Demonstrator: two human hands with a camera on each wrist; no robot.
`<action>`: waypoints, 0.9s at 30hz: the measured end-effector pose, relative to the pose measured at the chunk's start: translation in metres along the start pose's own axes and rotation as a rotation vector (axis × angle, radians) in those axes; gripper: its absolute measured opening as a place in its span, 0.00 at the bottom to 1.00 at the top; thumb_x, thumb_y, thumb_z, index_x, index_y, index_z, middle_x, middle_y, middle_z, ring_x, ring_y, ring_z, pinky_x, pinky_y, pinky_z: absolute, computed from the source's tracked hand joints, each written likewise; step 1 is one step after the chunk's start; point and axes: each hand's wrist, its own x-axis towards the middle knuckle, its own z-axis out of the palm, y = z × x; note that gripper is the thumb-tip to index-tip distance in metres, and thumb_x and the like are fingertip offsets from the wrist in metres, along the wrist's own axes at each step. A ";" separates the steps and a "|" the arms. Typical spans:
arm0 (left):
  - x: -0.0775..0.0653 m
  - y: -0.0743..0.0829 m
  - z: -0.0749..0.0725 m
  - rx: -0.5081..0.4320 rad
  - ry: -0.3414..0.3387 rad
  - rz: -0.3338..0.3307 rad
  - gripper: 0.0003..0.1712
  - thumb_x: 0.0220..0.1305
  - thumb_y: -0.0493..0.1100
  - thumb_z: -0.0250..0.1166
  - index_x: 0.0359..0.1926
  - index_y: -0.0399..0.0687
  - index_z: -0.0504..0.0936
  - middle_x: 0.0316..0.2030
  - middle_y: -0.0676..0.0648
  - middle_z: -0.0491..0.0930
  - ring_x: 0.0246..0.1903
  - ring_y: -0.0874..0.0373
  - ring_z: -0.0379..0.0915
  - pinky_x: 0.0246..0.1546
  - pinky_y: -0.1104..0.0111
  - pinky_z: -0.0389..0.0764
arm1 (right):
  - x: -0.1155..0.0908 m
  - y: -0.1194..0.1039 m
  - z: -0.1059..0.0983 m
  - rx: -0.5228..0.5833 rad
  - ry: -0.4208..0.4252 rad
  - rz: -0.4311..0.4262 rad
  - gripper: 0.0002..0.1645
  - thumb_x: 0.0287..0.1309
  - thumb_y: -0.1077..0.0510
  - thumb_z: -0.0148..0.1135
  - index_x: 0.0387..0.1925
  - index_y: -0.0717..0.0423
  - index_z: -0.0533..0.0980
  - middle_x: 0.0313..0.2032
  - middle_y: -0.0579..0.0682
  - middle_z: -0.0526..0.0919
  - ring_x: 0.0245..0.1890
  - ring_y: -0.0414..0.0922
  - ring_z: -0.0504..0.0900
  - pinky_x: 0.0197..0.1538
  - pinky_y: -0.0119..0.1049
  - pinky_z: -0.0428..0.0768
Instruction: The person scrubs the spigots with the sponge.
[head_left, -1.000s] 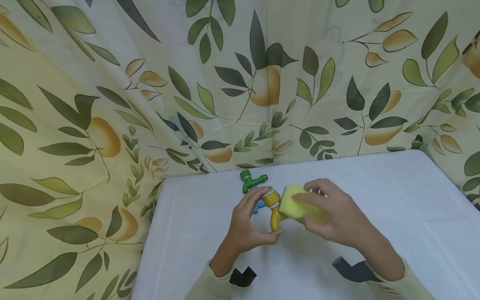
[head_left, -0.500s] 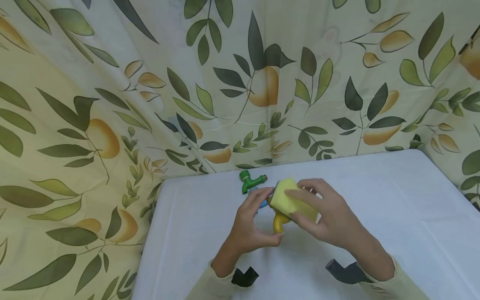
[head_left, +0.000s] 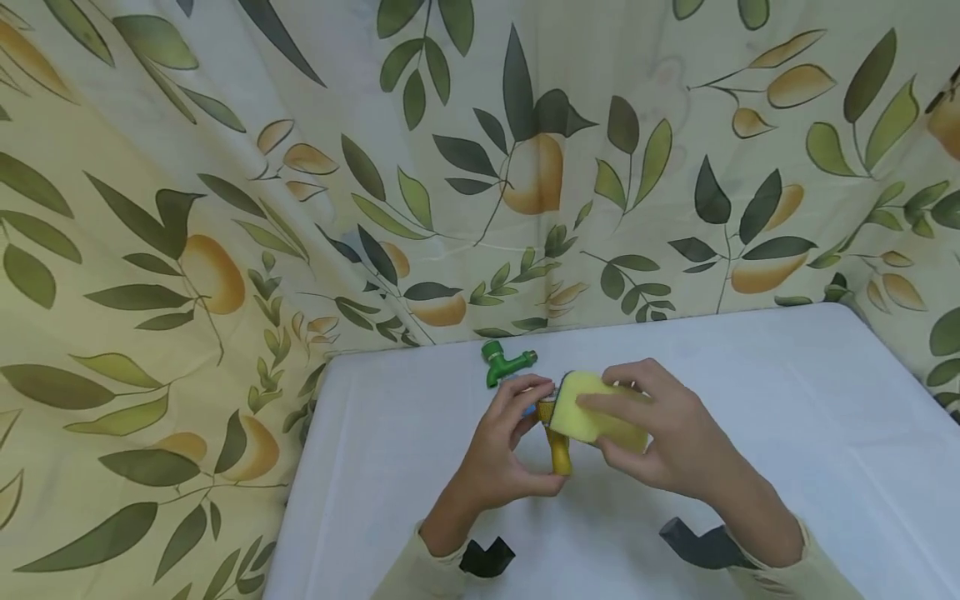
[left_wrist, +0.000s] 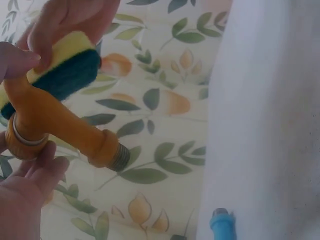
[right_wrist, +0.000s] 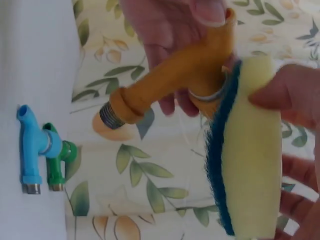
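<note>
A yellow tap [head_left: 560,454] is held up over the table by my left hand [head_left: 495,450], the thumb at its spout end and the fingers at its knob. In the left wrist view the tap's threaded end [left_wrist: 121,158] points away from the palm. My right hand [head_left: 671,429] grips a sponge [head_left: 600,408] with a yellow foam side and a dark green scouring side. That scouring side [right_wrist: 222,150] faces the tap and lies right against its knob in the right wrist view. The sponge hides part of the tap in the head view.
On the white table [head_left: 405,467], a green tap [head_left: 506,362] lies beyond my left hand. Beside it is a blue tap [right_wrist: 35,150], mostly hidden by the left hand in the head view. A leaf-and-fruit patterned curtain [head_left: 585,250] hangs along the table's back edge.
The sponge went left over the tap's knob, then came slightly back right. The yellow tap has turned a little in my left hand, and its spout end sits slightly lower.
</note>
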 end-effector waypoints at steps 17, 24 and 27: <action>0.000 -0.004 -0.003 -0.063 0.008 0.031 0.58 0.40 0.26 0.81 0.74 0.39 0.61 0.69 0.39 0.63 0.63 0.48 0.75 0.61 0.63 0.81 | 0.003 -0.009 0.002 0.016 -0.031 -0.029 0.21 0.56 0.47 0.68 0.52 0.42 0.85 0.50 0.49 0.82 0.48 0.43 0.77 0.41 0.34 0.83; 0.000 -0.005 -0.002 -0.043 0.020 0.062 0.56 0.42 0.26 0.80 0.73 0.40 0.63 0.68 0.39 0.62 0.57 0.52 0.77 0.51 0.64 0.87 | -0.001 -0.011 0.000 0.006 -0.019 0.026 0.24 0.48 0.50 0.71 0.50 0.44 0.85 0.47 0.48 0.80 0.42 0.40 0.76 0.37 0.31 0.82; 0.001 -0.003 -0.001 0.001 0.047 0.066 0.56 0.42 0.27 0.81 0.72 0.42 0.64 0.68 0.39 0.63 0.57 0.52 0.76 0.51 0.65 0.87 | -0.004 -0.016 0.000 0.028 -0.043 0.033 0.24 0.47 0.51 0.72 0.51 0.44 0.84 0.47 0.47 0.80 0.41 0.39 0.77 0.37 0.29 0.81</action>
